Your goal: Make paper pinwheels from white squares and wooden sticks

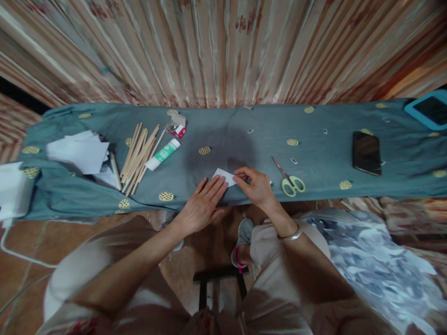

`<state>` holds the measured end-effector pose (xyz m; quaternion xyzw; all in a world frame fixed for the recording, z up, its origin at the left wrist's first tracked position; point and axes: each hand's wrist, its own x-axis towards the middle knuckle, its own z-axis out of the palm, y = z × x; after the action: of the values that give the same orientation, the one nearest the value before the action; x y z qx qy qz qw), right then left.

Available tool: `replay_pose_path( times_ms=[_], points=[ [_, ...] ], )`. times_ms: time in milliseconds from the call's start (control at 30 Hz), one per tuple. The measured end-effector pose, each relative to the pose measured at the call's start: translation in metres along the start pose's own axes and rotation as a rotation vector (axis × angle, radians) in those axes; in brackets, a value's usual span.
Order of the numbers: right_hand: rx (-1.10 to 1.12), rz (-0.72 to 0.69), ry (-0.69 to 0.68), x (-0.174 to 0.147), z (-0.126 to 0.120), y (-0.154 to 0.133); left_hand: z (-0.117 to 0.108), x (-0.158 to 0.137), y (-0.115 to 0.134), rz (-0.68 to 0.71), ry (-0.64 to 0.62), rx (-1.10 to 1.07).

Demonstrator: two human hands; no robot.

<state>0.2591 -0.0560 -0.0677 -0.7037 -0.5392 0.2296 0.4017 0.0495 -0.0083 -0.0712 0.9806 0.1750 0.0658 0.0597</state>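
A small piece of white paper lies near the front edge of the cloth-covered table. My left hand rests flat on the paper's left part, its fingers stretched out. At the paper's right corner, my right hand pinches with thumb and forefinger. Part of the paper is hidden under the left fingers. Scissors with pale green handles lie to the right of my right hand, blades pointing away from me. Left of my hands is a white and green glue tube.
Several wooden sticks lie beside white paper sheets on the left. A small red and white box stands open behind the glue tube. A dark phone and a blue-framed device are at right. A white appliance stands far left.
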Motion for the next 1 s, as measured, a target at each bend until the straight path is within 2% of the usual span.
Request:
replay_pose_path(
  times_ms=[667, 1000],
  points=[
    [-0.091, -0.016, 0.009, -0.0010, 0.0010, -0.0015, -0.0007, 0.0003, -0.0013, -0.003, -0.019, -0.024],
    [-0.259, -0.152, 0.088, -0.0076, 0.0087, -0.0008, -0.0015, 0.0017, 0.0004, -0.010, -0.022, -0.033]
  ],
)
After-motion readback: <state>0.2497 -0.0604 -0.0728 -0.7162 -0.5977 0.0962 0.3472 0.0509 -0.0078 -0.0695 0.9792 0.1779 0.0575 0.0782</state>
